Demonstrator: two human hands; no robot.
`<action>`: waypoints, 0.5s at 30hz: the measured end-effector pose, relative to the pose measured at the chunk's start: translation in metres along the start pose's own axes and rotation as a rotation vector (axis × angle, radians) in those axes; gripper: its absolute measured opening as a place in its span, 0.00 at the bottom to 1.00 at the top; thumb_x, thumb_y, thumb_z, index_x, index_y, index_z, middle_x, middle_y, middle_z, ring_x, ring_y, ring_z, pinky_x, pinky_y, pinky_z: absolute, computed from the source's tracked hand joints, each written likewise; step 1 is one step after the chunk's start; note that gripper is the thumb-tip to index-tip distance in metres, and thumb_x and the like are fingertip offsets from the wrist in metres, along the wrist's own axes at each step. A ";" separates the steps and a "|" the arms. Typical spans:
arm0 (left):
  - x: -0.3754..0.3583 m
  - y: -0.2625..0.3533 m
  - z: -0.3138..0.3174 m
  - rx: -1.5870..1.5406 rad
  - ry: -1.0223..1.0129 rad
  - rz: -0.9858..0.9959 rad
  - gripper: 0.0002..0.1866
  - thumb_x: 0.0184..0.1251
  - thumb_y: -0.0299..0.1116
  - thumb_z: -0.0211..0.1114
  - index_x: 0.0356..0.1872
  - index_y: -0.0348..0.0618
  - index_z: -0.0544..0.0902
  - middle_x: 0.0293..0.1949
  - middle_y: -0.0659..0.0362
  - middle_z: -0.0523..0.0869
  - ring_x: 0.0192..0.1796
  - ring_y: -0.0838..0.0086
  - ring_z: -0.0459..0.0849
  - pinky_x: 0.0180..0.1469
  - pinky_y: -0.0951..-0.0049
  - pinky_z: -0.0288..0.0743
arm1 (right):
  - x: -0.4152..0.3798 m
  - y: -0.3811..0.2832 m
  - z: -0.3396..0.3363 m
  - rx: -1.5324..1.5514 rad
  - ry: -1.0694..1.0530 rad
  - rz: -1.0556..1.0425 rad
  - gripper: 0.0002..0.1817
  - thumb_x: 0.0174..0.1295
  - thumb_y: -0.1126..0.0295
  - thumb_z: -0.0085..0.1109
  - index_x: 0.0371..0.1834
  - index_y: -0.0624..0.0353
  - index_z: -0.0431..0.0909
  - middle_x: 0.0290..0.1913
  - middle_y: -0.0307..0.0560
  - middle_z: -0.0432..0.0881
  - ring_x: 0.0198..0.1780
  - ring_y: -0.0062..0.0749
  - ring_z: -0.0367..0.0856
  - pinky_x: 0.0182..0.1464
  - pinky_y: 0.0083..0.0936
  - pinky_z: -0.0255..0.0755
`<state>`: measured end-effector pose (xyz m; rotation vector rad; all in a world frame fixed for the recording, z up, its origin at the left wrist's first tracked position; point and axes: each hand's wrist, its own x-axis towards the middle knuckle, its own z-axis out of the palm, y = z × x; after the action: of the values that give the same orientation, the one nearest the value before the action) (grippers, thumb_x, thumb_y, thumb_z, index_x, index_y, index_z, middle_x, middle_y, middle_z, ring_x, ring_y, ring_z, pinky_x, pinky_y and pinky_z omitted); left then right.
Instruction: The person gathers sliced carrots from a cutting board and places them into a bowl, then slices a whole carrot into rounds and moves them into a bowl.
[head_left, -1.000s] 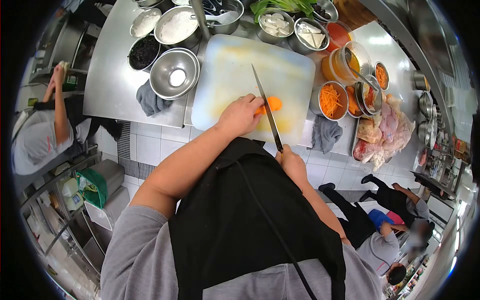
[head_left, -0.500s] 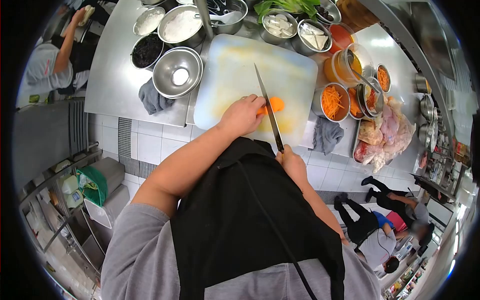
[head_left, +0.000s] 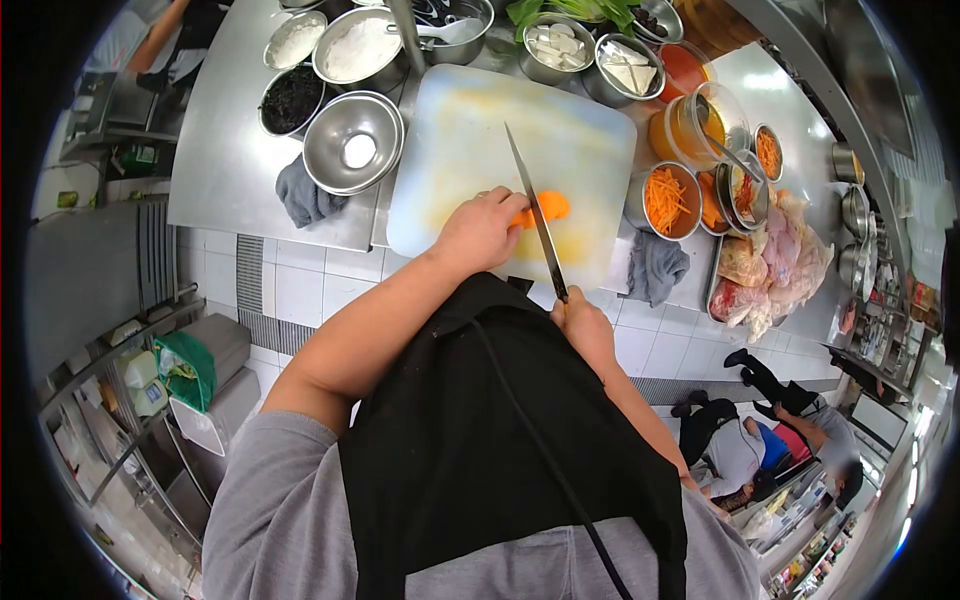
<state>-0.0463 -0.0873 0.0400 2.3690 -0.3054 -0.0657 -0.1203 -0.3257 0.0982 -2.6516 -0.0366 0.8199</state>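
My left hand [head_left: 483, 228] rests on the cutting board [head_left: 470, 110], its fingers closed over a piece of carrot that is mostly hidden beneath them. Gripped by its handle, a long kitchen knife [head_left: 539, 215] is in my right hand [head_left: 584, 322] at the board's near edge. Its blade points away from me, slanting up to the left, and lies right beside my left fingertips. Orange carrot slices [head_left: 553, 205] are on the board just right of the blade.
Nested steel bowls [head_left: 350, 175] and a grey cloth [head_left: 306, 196] lie left of the board. To its right stand a pot of shredded carrot [head_left: 668, 203], a second cloth [head_left: 656, 268] and a tray of raw chicken [head_left: 770, 262]. Behind it are tofu bowls [head_left: 628, 72]. Several people are farther off.
The carrot slices right of the blade have spread a little, showing more orange. My hands and the knife have barely moved. In the background, other people have shifted position.
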 end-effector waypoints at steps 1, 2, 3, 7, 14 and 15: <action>0.000 -0.002 0.000 0.000 -0.002 0.000 0.18 0.68 0.29 0.72 0.59 0.45 0.84 0.53 0.51 0.88 0.53 0.48 0.90 0.56 0.52 0.86 | -0.002 0.001 0.000 -0.015 -0.004 -0.008 0.13 0.79 0.61 0.56 0.45 0.62 0.75 0.35 0.68 0.89 0.40 0.69 0.90 0.46 0.62 0.81; -0.001 -0.004 0.000 -0.011 0.001 0.016 0.18 0.69 0.29 0.72 0.59 0.45 0.84 0.53 0.51 0.88 0.53 0.48 0.90 0.56 0.52 0.86 | -0.005 0.001 0.000 -0.014 -0.005 -0.007 0.13 0.79 0.61 0.56 0.45 0.62 0.75 0.35 0.68 0.89 0.40 0.69 0.90 0.46 0.62 0.81; 0.000 -0.004 -0.001 -0.022 0.005 0.033 0.18 0.69 0.29 0.72 0.59 0.44 0.84 0.53 0.51 0.88 0.53 0.47 0.90 0.55 0.51 0.86 | -0.007 0.000 -0.003 -0.004 -0.004 -0.019 0.13 0.79 0.62 0.56 0.45 0.62 0.75 0.35 0.67 0.89 0.40 0.68 0.90 0.46 0.61 0.81; 0.000 -0.003 -0.004 -0.044 -0.018 0.016 0.18 0.69 0.29 0.72 0.58 0.44 0.84 0.53 0.51 0.88 0.52 0.47 0.89 0.55 0.51 0.85 | -0.008 0.001 -0.005 -0.009 -0.008 -0.036 0.12 0.80 0.62 0.56 0.46 0.62 0.75 0.36 0.66 0.89 0.41 0.68 0.90 0.46 0.61 0.81; -0.001 -0.006 -0.001 -0.035 -0.001 0.049 0.18 0.68 0.29 0.73 0.58 0.45 0.84 0.53 0.51 0.88 0.53 0.47 0.89 0.56 0.52 0.85 | 0.006 0.000 0.012 -0.002 -0.038 -0.031 0.13 0.80 0.62 0.55 0.47 0.63 0.75 0.35 0.68 0.89 0.41 0.70 0.90 0.47 0.62 0.80; 0.000 -0.006 0.000 -0.036 0.008 0.063 0.18 0.68 0.29 0.73 0.58 0.45 0.84 0.53 0.51 0.88 0.53 0.48 0.89 0.56 0.52 0.85 | 0.022 0.008 0.027 0.002 -0.035 -0.036 0.13 0.80 0.62 0.55 0.47 0.63 0.76 0.35 0.69 0.89 0.41 0.70 0.89 0.47 0.63 0.80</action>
<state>-0.0454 -0.0833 0.0358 2.3219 -0.3714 -0.0316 -0.1177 -0.3210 0.0633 -2.6271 -0.0923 0.8547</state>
